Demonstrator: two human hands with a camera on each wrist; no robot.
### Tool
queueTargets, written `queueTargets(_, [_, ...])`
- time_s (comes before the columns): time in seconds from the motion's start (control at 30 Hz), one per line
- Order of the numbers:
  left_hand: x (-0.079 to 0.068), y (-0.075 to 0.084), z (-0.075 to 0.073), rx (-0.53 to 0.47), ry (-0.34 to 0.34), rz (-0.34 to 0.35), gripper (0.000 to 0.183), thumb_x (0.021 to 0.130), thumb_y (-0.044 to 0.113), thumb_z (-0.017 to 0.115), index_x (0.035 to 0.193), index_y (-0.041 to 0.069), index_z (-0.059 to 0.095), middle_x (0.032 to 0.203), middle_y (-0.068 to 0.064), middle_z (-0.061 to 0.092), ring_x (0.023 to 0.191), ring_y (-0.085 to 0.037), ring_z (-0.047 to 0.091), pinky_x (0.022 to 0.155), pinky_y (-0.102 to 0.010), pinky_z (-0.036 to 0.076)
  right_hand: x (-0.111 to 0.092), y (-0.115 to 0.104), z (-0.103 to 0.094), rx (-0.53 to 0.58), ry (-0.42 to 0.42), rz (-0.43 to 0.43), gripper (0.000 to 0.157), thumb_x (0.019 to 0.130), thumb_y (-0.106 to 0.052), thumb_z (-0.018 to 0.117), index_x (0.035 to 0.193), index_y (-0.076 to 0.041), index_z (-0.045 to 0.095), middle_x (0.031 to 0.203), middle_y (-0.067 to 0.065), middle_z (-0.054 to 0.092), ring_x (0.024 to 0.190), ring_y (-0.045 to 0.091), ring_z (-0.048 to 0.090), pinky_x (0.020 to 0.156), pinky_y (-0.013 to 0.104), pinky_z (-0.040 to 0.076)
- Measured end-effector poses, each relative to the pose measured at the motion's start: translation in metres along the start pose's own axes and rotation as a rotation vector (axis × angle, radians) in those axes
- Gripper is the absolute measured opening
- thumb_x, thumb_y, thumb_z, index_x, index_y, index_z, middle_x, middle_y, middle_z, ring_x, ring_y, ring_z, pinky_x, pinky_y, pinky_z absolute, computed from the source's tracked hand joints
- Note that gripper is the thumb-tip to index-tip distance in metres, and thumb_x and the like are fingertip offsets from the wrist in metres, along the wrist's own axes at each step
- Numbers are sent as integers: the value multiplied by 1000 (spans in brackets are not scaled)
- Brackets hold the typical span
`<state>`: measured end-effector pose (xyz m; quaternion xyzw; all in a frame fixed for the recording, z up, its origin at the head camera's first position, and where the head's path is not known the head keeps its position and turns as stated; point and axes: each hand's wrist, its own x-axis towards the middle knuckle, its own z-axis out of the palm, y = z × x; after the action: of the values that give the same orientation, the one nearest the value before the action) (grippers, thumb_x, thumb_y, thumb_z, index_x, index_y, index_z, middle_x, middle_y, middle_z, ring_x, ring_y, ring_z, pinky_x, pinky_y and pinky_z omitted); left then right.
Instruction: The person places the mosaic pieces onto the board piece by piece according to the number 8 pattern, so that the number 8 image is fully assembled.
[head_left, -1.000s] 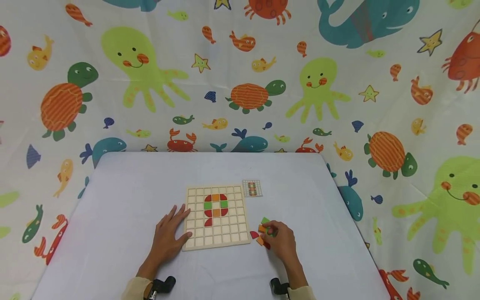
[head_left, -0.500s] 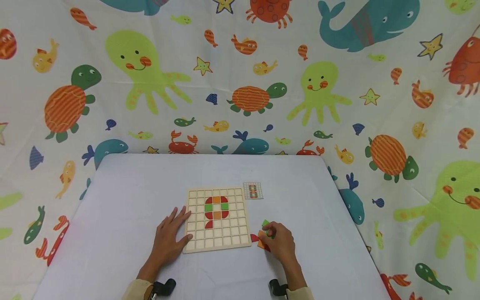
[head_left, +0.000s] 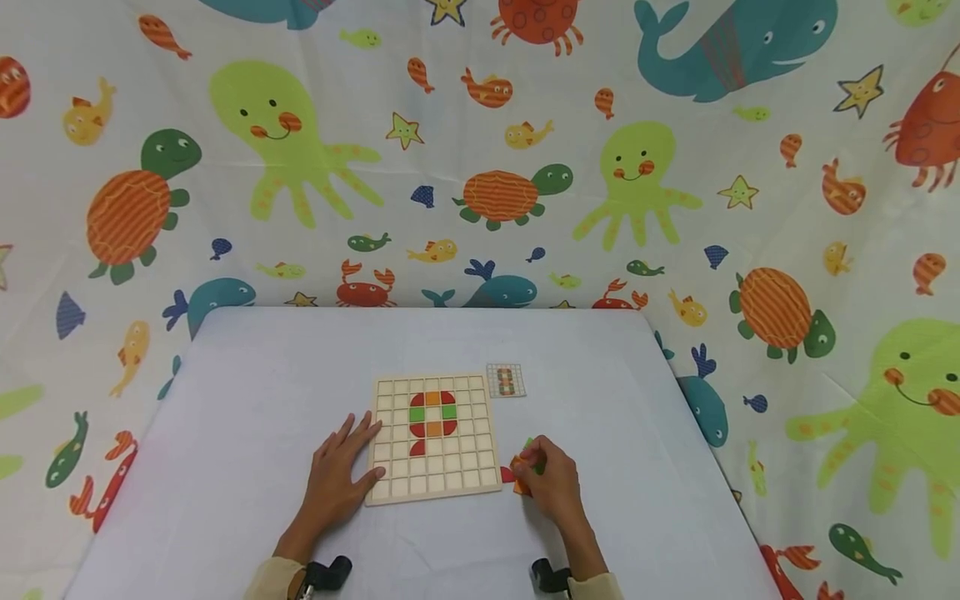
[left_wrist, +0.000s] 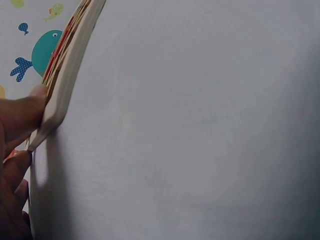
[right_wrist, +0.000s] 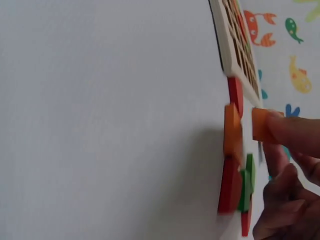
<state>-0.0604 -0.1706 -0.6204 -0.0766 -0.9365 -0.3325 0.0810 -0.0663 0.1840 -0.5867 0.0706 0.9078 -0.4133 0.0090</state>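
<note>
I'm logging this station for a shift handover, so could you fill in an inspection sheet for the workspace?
Surface: white-covered tabletop, faint creases.
Job's things: gridded board holding a red, orange and green ring of placed pieces, one more red below it; pattern card by the board's far right corner; loose pieces in red, orange and green by its near right corner, partly hidden, so not counted.
Clutter: nothing seen.
Grips (bare hands): left grip touches the board's left edge; right grip pinches an orange piece.
Cables: nothing seen.
Surroundings: sea-creature backdrop; black devices at both wrists.
</note>
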Motion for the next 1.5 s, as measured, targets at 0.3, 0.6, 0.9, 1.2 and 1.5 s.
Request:
queueTargets(0.3, [0, -1, -1, 0, -6, -4, 75, 87, 21, 84, 155, 12, 55, 167, -17, 45, 157, -49, 33, 122, -70, 24, 11, -37, 29, 163, -11, -69, 17, 89, -11, 86, 96, -19, 72, 89, 0, 71, 66, 11, 52, 55, 21, 45])
queueTargets(0.6, [0, 1, -1, -2, -8, -9, 75, 86, 20, 84, 155, 11, 55, 167, -18, 46, 157, -49, 33, 122, -70, 24, 24, -67, 69, 171, -112, -102, 12, 90, -15, 85, 93, -22, 77, 87, -7, 72, 72, 10, 55, 62, 21, 45])
queueTargets(0.9, [0, 2, -2, 0, -17, -10, 75, 86, 22, 84, 155, 12, 55, 167, -18, 45, 157, -49, 32, 123, -70, 23, 27, -79, 91, -10, -97, -108, 12, 88, -17, 87, 91, -22, 77, 81, -11, 71, 75, 3, 60, 67, 26, 45])
queueTargets(1.2, [0, 2, -3, -8, -17, -6, 76, 87, 21, 84, 156, 13, 54, 167, -17, 45, 157, -48, 32, 122, -69, 24, 24, -87, 99, -136, -50, -136, 12, 87, -20, 89, 90, -25, 79, 83, -11, 64, 76, 4, 55, 67, 24, 44])
queueTargets(1.5, [1, 1, -2, -3, 3, 8, 75, 86, 21, 85, 154, 11, 55, 166, -18, 46, 156, -49, 33, 122, -70, 25, 20, -90, 97, -166, -44, -159, 8, 87, -18, 88, 90, -25, 84, 88, -10, 68, 83, 7, 63, 69, 26, 50])
